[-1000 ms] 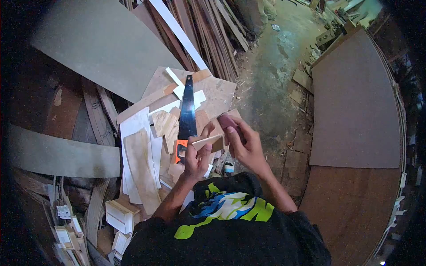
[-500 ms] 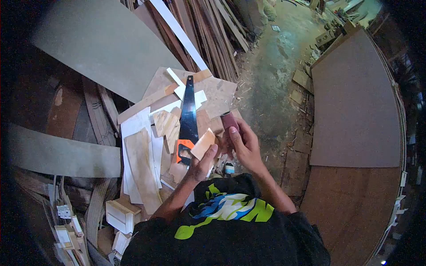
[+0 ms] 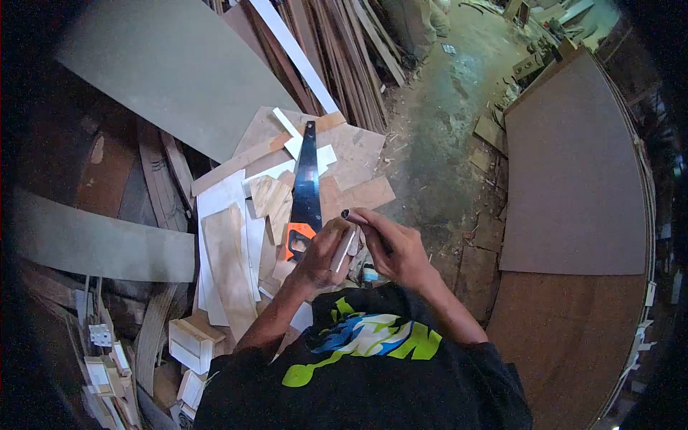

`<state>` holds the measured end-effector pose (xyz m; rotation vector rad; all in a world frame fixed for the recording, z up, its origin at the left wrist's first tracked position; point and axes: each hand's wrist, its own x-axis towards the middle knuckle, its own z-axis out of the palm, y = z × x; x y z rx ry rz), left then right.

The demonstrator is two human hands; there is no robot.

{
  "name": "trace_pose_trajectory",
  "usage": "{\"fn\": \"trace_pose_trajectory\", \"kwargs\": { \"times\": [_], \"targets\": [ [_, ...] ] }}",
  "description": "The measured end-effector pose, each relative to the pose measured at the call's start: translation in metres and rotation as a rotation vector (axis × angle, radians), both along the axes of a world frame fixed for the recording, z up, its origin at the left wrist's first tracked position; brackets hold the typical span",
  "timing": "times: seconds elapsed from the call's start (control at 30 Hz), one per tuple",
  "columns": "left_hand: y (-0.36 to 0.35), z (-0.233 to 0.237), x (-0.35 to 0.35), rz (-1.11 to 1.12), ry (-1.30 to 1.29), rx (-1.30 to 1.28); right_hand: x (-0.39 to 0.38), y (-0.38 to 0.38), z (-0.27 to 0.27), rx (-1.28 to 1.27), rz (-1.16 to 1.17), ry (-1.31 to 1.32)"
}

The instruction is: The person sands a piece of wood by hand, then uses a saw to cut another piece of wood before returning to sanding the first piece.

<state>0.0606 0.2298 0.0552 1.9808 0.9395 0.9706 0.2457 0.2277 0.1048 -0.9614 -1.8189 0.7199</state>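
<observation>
My left hand (image 3: pixel 319 256) is closed around a small wooden block (image 3: pixel 343 251), whose narrow edge faces up. Close against it, my right hand (image 3: pixel 403 252) grips a rolled piece of sandpaper (image 3: pixel 352 216), reddish brown, with its dark open end showing past the fingers. Both hands are together in front of my shirt, and the fingers hide much of the roll. A handsaw (image 3: pixel 307 183) with an orange and black handle lies just beyond my left hand, among wood offcuts. Beside the saw rests an angular piece of light wood (image 3: pixel 272 203).
White sheets (image 3: pixel 218 193) and a long board (image 3: pixel 228 265) lie to the left. A large grey panel (image 3: pixel 172 79) spans the upper left, near stacked wood strips (image 3: pixel 337 57). Large panels (image 3: pixel 573 172) stand at right, beside the littered floor (image 3: pixel 448 107). Small wooden boxes (image 3: pixel 192 345) sit lower left.
My right hand has brought the sandpaper roll down and left against the block. My left hand has turned the block from its broad face to its edge.
</observation>
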Motion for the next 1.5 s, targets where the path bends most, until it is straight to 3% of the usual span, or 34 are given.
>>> {"fn": "trace_pose_trajectory", "kwargs": {
  "times": [0.4, 0.83, 1.0, 1.07, 1.17, 1.43, 1.5],
  "targets": [
    [-0.002, -0.016, -0.003, 0.010, 0.103, 0.179, 0.002, -0.010, -0.003, 0.081, 0.037, -0.094],
    [0.004, -0.026, 0.004, 0.046, 0.118, 0.164, 0.011, -0.004, -0.011, 0.101, -0.021, -0.266],
    [0.007, -0.032, 0.007, 0.019, 0.039, 0.325, 0.010, -0.010, -0.014, 0.011, 0.052, -0.211],
    [0.007, -0.021, 0.009, 0.040, 0.090, 0.164, 0.011, -0.007, -0.013, 0.001, 0.032, -0.217],
    [0.007, -0.021, 0.010, 0.053, 0.058, 0.145, 0.009, -0.001, -0.007, 0.027, 0.024, -0.176],
    [0.017, -0.019, 0.010, 0.062, 0.091, 0.389, 0.006, 0.001, 0.000, 0.007, 0.081, -0.097],
    [0.016, -0.016, 0.015, 0.098, 0.051, 0.200, 0.011, 0.013, -0.009, -0.007, 0.082, -0.087]
  ]
}}
